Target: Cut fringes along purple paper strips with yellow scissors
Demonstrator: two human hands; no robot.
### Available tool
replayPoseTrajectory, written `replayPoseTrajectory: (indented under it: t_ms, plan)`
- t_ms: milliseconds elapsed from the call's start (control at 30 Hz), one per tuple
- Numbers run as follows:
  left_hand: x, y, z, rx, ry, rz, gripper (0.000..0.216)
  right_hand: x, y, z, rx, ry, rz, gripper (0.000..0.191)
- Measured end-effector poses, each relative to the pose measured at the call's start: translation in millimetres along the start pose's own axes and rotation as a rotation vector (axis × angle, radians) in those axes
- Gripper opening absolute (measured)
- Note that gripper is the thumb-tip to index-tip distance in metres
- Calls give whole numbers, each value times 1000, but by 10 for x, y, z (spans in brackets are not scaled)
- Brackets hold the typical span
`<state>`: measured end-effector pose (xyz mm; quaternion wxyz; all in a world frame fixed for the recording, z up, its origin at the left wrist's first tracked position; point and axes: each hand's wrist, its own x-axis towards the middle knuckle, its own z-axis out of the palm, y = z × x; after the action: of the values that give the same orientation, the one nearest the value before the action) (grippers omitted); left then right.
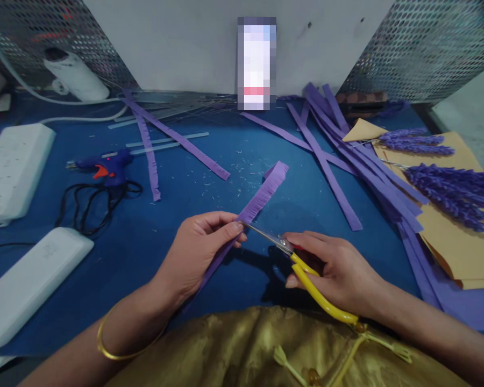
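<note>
My left hand (204,244) pinches a purple paper strip (262,196) between thumb and fingers. The strip's upper part is cut into a fine fringe along one edge and its far end curls over; the plain part runs down under my left hand. In my right hand (339,266) is a pair of scissors (317,290) with yellow handles. Their blades look nearly closed, with the tips at the strip's edge beside my left thumb. Tiny paper snippets lie scattered on the blue tabletop (193,204) beyond my hands.
Left are a blue glue gun (113,164) with a black cord and white power strips (18,166). Several purple strips (326,166) lie at the back and right. Purple flower sprigs (455,188) rest on tan paper (447,242). A blurred phone (257,64) leans on the back panel.
</note>
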<state>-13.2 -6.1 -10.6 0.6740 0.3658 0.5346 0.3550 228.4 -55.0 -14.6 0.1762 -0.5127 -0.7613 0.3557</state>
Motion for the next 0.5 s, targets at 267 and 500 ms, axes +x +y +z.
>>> replayPoseTrajectory:
  t_ms: [267,500]
  plan:
    - [3,4,-7,30,-24,22,7,-1,4,-4,36,-14,-5,52]
    - [-13,10,-10,44,-14,33,5,-4,2,-17,70,-12,-28,51]
